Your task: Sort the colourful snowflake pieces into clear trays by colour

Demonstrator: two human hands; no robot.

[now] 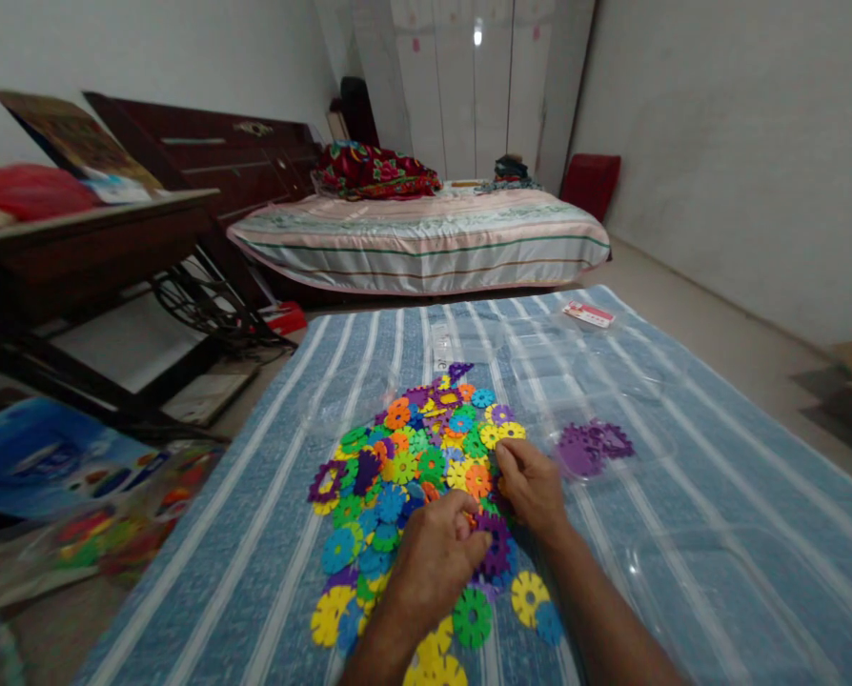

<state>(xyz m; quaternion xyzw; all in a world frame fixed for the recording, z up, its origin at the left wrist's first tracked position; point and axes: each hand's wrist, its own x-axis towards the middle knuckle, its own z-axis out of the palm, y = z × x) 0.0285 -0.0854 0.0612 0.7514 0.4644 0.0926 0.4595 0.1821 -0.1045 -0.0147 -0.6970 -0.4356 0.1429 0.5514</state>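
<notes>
A heap of colourful plastic snowflake discs [404, 467], notched round the edge, lies on the blue striped cloth. Over its near right part is my left hand [436, 548], fingers curled and thumb bent beside a purple notched piece [496, 543]; what it grips, if anything, I cannot make out. My right hand [531, 484] reaches into the right edge of the heap, its fingers closed near a yellow disc [510, 432]. Its fingertips are partly hidden. Close to my right wrist lie another yellow disc [529, 597] and a green one [473, 616].
Purple pieces [592, 448] sit in a clear plastic container to the right. Another transparent tray [726, 543] lies near the right edge, and a red-and-white card [589, 314] at the far end. A bed [426, 243] stands beyond, a sewing-machine table [97, 219] at left.
</notes>
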